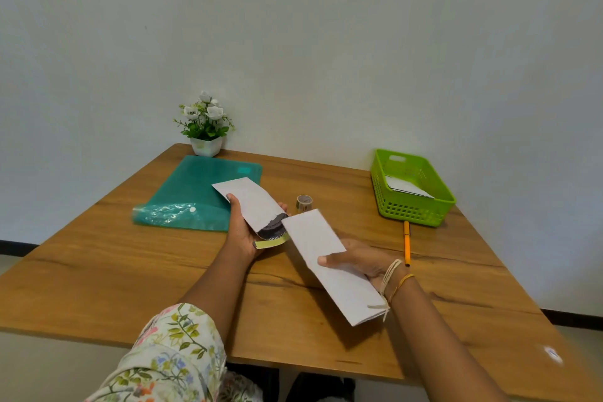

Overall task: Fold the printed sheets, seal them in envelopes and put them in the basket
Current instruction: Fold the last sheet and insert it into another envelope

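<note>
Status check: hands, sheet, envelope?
Left hand grips envelope, mouth open. Right hand holds folded sheet at mouth, not in. Nothing in the way.

Plain pale wall (pixel 326 26) beyond the hands, wooden worktop (pixel 293 313) with dark grain streaks beneath them, black skirting (pixel 16 246) low on both sides, light floor (pixel 9 263) at far left, soft even light

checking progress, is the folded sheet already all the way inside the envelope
No, the right hand holds the folded sheet outside the envelope, only its tip near the open mouth.
</note>
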`<state>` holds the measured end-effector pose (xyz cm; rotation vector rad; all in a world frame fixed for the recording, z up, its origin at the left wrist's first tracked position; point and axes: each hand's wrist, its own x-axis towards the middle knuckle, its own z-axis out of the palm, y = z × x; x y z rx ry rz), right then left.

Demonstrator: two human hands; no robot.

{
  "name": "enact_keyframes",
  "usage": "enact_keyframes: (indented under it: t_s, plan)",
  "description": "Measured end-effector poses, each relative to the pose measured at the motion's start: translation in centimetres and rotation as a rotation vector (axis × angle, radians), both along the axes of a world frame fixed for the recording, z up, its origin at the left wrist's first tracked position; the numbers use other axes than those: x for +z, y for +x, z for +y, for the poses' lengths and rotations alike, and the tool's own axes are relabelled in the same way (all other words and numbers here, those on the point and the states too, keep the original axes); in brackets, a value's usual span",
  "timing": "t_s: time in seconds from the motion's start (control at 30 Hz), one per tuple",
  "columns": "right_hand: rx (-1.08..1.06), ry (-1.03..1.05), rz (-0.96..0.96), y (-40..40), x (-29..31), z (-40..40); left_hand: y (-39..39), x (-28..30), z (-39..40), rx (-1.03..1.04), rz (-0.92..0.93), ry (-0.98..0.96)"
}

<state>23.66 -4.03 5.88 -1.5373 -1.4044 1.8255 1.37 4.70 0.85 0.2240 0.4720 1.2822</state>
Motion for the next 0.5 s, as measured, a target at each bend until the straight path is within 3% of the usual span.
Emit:
enact_keyframes:
  t_s: [0.13, 0.5]
  plan:
    - [0.135, -0.030, -0.028, -1.9, -1.1, -1.1, 0.1, -0.1, 0.1, -0.001, -0.006, -0.014]
    - [-0.007, -0.123, 0.063, -3.7, -0.4, -1.2, -0.1, 0.1, -0.1, 0.009, -0.023, -0.024]
